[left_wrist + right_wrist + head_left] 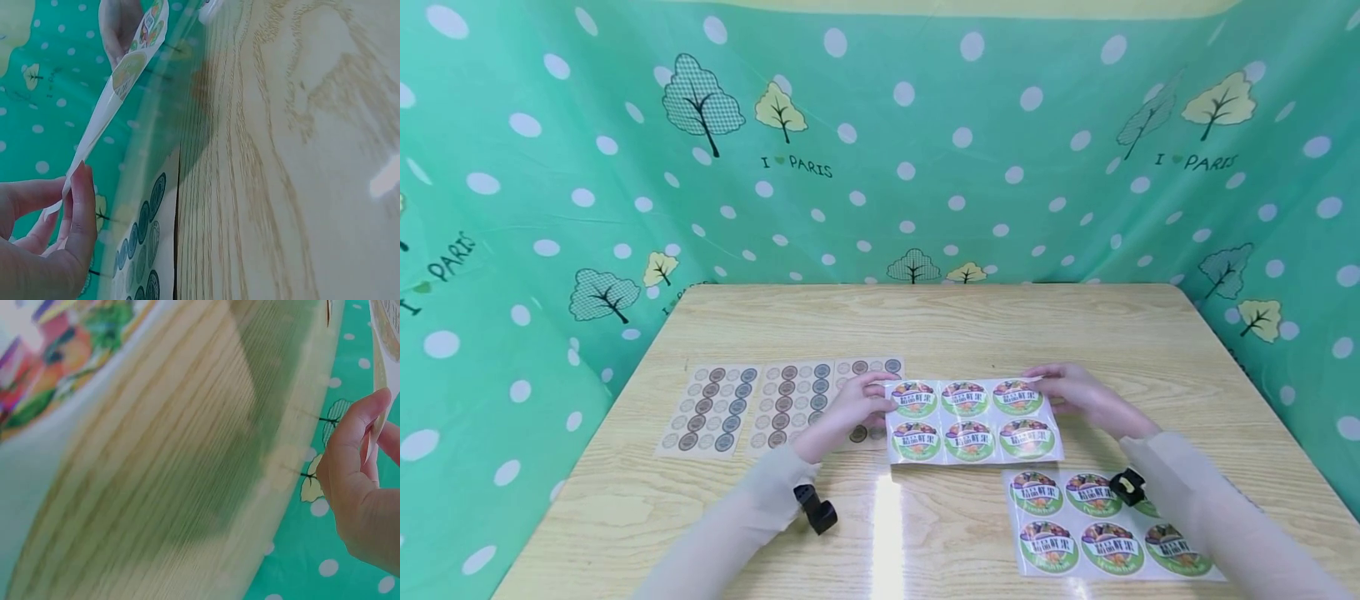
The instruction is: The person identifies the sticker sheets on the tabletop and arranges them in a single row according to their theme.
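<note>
Between my two hands a sticker sheet (953,419) with oval fruit labels is held up off the table, its printed face toward the head camera. My left hand (852,410) pinches its left edge, thumb against fingers, as the left wrist view also shows for the same hand (53,228). The right hand (1073,393) pinches the upper right edge; in the right wrist view that hand (362,478) has the sheet's edge between thumb and fingers. Below my right forearm a second fruit-label sheet (1075,527) lies flat, partly hidden by the sleeve.
Three sheets of small round stickers lie side by side on the left: a left sheet (706,410), a middle sheet (790,407) and a right sheet (868,367) partly behind my left hand. The wooden table (760,533) meets a green dotted cloth (880,167) at back and sides.
</note>
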The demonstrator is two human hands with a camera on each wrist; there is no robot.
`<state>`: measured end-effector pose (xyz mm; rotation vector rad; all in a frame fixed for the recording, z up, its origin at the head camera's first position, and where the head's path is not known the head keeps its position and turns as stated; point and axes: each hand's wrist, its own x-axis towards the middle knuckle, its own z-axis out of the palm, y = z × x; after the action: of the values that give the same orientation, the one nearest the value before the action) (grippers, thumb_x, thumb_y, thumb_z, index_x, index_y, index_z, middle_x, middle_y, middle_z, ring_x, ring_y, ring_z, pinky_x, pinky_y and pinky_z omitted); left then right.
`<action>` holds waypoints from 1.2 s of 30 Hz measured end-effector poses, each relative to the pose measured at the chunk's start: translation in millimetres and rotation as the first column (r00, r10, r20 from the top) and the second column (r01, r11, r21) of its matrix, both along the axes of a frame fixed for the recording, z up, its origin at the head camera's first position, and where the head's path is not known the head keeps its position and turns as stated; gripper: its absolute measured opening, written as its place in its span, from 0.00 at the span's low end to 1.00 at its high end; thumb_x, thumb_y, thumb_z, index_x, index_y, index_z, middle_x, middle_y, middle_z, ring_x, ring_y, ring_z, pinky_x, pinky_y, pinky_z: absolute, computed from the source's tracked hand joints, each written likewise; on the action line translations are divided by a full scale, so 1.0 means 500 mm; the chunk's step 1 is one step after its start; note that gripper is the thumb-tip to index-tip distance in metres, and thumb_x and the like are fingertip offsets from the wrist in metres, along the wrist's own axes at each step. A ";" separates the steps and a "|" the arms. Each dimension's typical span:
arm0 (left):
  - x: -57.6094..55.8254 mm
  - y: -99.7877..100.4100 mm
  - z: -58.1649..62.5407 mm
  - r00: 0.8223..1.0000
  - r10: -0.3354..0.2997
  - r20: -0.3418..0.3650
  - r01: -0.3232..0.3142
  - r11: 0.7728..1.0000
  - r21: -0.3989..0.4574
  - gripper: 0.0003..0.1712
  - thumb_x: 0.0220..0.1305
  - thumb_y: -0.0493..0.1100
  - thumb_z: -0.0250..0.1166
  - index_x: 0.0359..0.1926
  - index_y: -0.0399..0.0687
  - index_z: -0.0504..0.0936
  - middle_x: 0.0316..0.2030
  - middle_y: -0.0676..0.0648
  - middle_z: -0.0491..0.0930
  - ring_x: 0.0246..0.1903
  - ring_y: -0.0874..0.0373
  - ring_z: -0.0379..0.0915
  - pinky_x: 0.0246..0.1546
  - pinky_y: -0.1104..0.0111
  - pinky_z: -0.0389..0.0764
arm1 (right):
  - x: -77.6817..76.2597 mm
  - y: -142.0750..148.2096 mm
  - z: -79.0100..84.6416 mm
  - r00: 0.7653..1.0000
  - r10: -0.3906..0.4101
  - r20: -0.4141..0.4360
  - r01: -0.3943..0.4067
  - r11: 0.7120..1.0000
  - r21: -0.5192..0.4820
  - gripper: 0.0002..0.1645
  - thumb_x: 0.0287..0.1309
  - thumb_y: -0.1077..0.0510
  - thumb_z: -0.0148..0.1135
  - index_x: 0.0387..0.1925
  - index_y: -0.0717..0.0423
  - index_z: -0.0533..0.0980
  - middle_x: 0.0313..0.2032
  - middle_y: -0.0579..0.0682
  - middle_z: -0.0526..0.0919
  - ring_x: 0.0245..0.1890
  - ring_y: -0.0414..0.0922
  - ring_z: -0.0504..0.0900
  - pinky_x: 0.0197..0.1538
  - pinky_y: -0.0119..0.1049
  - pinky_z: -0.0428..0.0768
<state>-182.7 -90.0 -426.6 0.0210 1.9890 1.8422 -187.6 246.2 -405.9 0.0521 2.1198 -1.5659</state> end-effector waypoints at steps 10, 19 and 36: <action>-0.020 0.034 -0.003 1.000 0.020 0.004 -0.019 0.999 -0.032 0.28 0.49 0.27 0.60 0.54 0.40 0.69 0.35 0.40 0.78 0.27 0.57 0.77 0.27 0.66 0.81 | -0.012 0.025 -0.005 1.000 -0.015 0.019 0.015 1.000 0.005 0.29 0.58 0.59 0.51 0.57 0.71 0.59 0.38 0.52 0.78 0.34 0.42 0.79 0.39 0.37 0.79; -0.033 0.054 -0.008 0.999 0.044 -0.004 -0.044 0.998 -0.049 0.27 0.49 0.26 0.60 0.53 0.40 0.71 0.23 0.51 0.72 0.25 0.58 0.75 0.24 0.67 0.81 | -0.025 0.040 -0.007 1.000 0.024 -0.015 -0.024 1.000 0.017 0.28 0.60 0.58 0.49 0.57 0.73 0.58 0.39 0.54 0.79 0.35 0.44 0.79 0.40 0.39 0.79; -0.054 0.072 -0.032 0.997 0.054 -0.049 -0.060 0.989 -0.138 0.26 0.48 0.27 0.61 0.51 0.40 0.72 0.23 0.50 0.68 0.20 0.60 0.72 0.21 0.68 0.80 | -0.044 0.047 -0.009 1.000 0.014 0.002 -0.015 0.997 0.078 0.29 0.61 0.58 0.48 0.58 0.73 0.57 0.39 0.53 0.80 0.34 0.42 0.80 0.40 0.38 0.79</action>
<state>-209.6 -54.2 -442.5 -0.0367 2.1661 1.7465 -209.5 269.6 -410.4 0.0638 2.1750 -1.4745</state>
